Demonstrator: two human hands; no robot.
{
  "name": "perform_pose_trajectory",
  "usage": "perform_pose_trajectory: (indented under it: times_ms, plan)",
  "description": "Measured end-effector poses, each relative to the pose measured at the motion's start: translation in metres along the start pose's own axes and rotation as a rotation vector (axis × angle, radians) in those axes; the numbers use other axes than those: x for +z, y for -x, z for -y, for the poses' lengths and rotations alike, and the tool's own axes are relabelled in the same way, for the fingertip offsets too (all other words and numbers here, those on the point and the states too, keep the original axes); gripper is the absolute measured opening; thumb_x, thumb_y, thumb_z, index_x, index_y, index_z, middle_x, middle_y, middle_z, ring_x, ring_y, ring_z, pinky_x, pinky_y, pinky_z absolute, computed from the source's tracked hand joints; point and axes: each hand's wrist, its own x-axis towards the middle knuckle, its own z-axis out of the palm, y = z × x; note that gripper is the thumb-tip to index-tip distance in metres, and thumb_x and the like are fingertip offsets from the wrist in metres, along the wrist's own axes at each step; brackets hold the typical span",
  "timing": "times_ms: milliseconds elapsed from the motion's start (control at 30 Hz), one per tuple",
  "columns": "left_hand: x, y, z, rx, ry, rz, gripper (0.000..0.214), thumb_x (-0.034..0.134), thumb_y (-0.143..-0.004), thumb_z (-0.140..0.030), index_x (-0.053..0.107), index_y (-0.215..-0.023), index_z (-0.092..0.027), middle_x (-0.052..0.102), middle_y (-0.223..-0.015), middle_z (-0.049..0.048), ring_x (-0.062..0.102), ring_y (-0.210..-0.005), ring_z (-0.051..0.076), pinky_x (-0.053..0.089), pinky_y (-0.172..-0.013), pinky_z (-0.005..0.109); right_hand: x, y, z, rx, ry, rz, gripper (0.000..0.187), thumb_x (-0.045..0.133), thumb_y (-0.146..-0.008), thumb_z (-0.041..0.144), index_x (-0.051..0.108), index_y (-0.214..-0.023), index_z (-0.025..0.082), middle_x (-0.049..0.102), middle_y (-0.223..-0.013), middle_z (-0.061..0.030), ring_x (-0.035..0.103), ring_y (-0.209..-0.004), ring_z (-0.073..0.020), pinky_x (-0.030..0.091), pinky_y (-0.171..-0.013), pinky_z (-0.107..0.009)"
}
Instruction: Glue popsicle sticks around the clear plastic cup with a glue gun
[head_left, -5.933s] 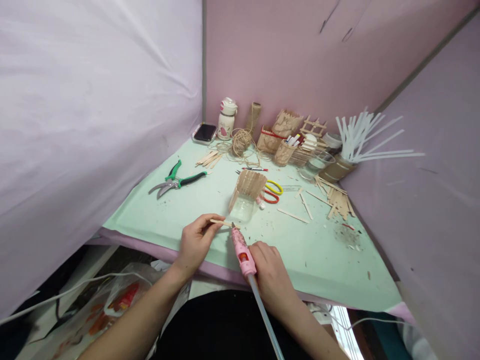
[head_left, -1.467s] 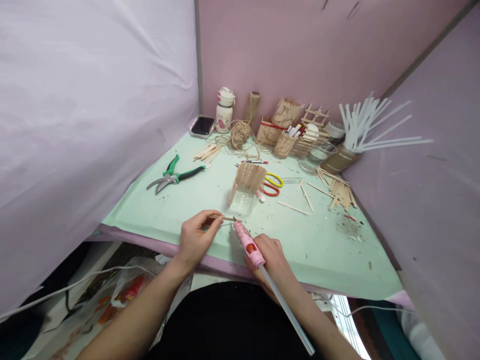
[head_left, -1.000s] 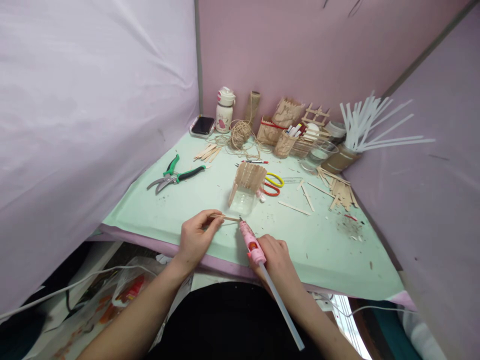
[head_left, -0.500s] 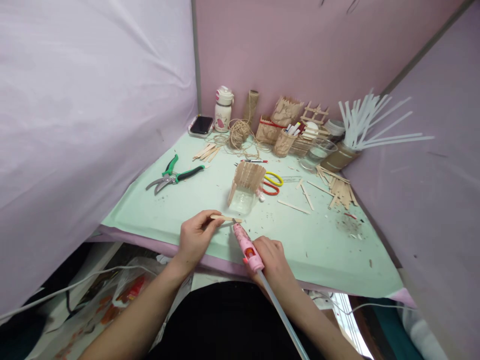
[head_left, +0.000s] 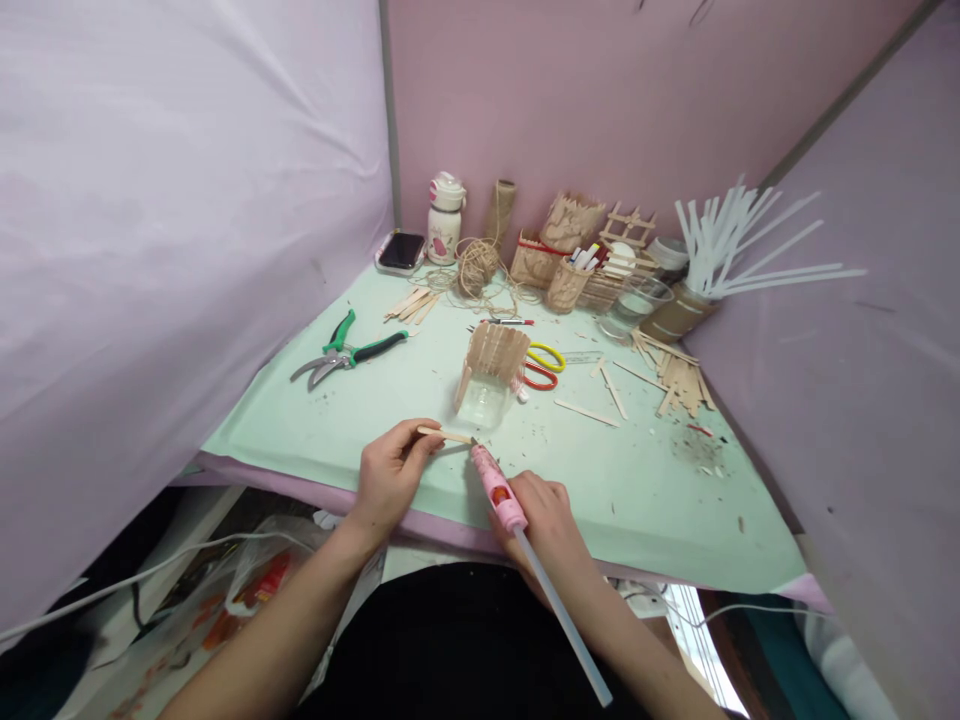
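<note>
Between thumb and fingers, my left hand [head_left: 391, 470] pinches one end of a flat wooden craft stick [head_left: 448, 435], held level above the table. My right hand [head_left: 546, 520] is wrapped round a pink hot glue gun [head_left: 495, 487], whose nozzle is at the far end of the stick. A long translucent glue stick [head_left: 566, 625] sticks out of the gun's back. Just beyond the hands stands a clear plastic box [head_left: 484, 402] with craft sticks [head_left: 496, 350] lining its back and left sides. Its right side shows bare plastic.
Green-handled pruning shears [head_left: 345, 355] lie left. Scissors [head_left: 546, 365] lie behind the box. Loose craft sticks [head_left: 682, 382] are piled right, near a can of white glue sticks [head_left: 679, 312]. Twine [head_left: 476, 268], a bottle [head_left: 445, 225], a phone [head_left: 402, 251] and a water cup [head_left: 637, 305] line the back.
The glue gun's nozzle has shifted slightly right, out to the tip of the craft stick. The left hand has hardly moved and keeps its pinch.
</note>
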Motion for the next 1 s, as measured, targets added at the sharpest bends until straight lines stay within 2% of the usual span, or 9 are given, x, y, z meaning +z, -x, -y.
perform_pose_trajectory:
  times_ms: [433, 733, 900, 1000]
  plan:
    - [0.001, 0.0, 0.0, 0.015, 0.024, 0.043, 0.018, 0.063, -0.087, -0.034, 0.071, -0.094, -0.019, 0.075, -0.084, 0.0007, 0.071, -0.075, 0.013, 0.054, -0.071, 0.02, 0.001, -0.004, 0.014, -0.127, -0.124, -0.087, 0.005, 0.045, -0.094, 0.023, 0.046, -0.09, 0.02, 0.05, -0.082, -0.0003, 0.048, -0.078, -0.0177, 0.033, -0.077, -0.034]
    - [-0.001, -0.001, -0.002, 0.038, 0.045, 0.046, 0.02, 0.056, -0.092, -0.032, 0.07, -0.097, -0.019, 0.074, -0.078, -0.0002, 0.07, -0.072, 0.011, 0.055, -0.069, 0.019, 0.003, -0.002, 0.006, -0.022, -0.044, -0.04, 0.009, 0.043, -0.096, 0.024, 0.049, -0.09, 0.021, 0.051, -0.082, -0.001, 0.049, -0.078, -0.0192, 0.033, -0.076, -0.035]
    - [-0.001, 0.0, -0.001, 0.025, 0.061, 0.034, 0.022, 0.055, -0.093, -0.034, 0.069, -0.099, -0.018, 0.074, -0.079, 0.0012, 0.071, -0.073, 0.012, 0.056, -0.07, 0.02, -0.005, -0.003, 0.006, 0.054, -0.004, 0.022, 0.013, 0.041, -0.097, 0.026, 0.05, -0.088, 0.02, 0.055, -0.083, -0.0027, 0.051, -0.078, -0.0198, 0.036, -0.075, -0.036]
    - [0.0, 0.001, 0.001, 0.005, 0.095, 0.018, 0.023, 0.056, -0.093, -0.035, 0.069, -0.1, -0.018, 0.075, -0.08, 0.0019, 0.072, -0.075, 0.013, 0.057, -0.071, 0.021, -0.009, -0.002, 0.007, 0.085, 0.003, -0.001, 0.017, 0.039, -0.097, 0.026, 0.05, -0.086, 0.021, 0.055, -0.081, -0.0027, 0.052, -0.076, -0.0197, 0.037, -0.075, -0.036]
